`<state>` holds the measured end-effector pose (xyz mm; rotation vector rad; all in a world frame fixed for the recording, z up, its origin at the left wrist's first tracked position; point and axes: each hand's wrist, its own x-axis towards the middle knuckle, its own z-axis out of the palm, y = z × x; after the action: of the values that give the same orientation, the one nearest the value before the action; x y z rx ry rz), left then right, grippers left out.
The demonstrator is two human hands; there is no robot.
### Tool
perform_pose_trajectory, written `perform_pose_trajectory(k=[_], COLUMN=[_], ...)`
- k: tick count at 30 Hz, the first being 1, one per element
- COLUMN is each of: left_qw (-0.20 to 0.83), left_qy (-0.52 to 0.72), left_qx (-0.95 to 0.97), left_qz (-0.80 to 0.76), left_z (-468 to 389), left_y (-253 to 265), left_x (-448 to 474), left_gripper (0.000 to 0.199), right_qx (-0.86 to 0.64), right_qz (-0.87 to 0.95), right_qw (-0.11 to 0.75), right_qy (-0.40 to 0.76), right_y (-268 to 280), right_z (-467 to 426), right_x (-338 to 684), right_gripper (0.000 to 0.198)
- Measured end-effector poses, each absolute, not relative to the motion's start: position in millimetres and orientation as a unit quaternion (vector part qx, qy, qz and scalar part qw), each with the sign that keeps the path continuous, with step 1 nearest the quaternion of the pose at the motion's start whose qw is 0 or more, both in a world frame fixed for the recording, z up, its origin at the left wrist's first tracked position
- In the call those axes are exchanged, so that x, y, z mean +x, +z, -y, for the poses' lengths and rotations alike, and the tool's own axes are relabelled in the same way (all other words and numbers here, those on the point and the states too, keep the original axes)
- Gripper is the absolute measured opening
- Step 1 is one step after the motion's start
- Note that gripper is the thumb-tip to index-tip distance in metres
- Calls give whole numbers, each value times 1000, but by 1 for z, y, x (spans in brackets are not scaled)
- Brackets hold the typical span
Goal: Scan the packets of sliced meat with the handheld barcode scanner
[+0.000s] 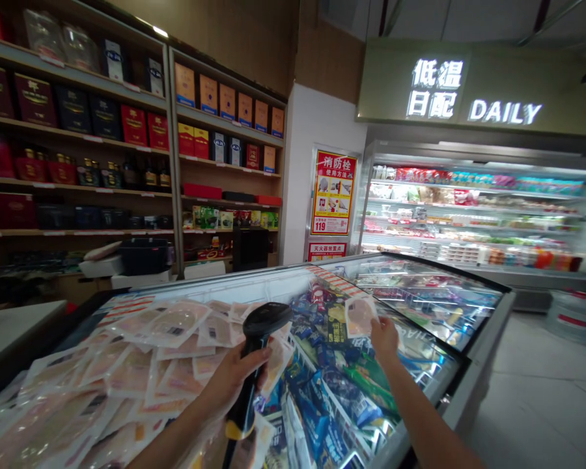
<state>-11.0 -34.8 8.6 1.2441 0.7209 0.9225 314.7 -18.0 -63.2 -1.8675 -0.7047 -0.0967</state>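
My left hand (pixel 232 381) grips the handle of a black barcode scanner (pixel 254 352) with a yellow band near its base; a clear flat packet also seems pinched under the same fingers. My right hand (pixel 383 337) holds up a small clear packet of pale sliced meat (pixel 360 315) above the open chest freezer (pixel 473 352). The scanner's head points toward that packet. Below my hands lie many flat vacuum packets of pink meat (pixel 141 365) on the left and blue and green frozen food bags (pixel 342 391) on the right.
Wooden shelves with boxed goods and bottles (pixel 127 130) stand behind the freezer. A red notice poster (pixel 333 193) hangs on a white column. A lit refrigerated wall case (pixel 473 221) runs along the right under a "DAILY" sign. Tiled floor (pixel 542 391) lies to the right.
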Motion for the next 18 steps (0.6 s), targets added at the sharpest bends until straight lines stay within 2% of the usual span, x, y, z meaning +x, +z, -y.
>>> perform_pose_trajectory(k=[5, 10, 18], left_qw=[677, 689, 680], left_qy=[401, 393, 384], left_qx=[535, 557, 545], left_qz=[-308, -246, -305], left_z=[30, 29, 26], left_y=[24, 18, 29], left_x=[10, 18, 0], left_gripper=[25, 23, 24], right_qx=[-856, -888, -875], right_qz=[244, 256, 334], right_qw=[454, 381, 342], right_qy=[-46, -39, -79], right_y=[-52, -53, -41], right_z=[43, 61, 48], right_x=[347, 354, 301], right_gripper=[37, 34, 40])
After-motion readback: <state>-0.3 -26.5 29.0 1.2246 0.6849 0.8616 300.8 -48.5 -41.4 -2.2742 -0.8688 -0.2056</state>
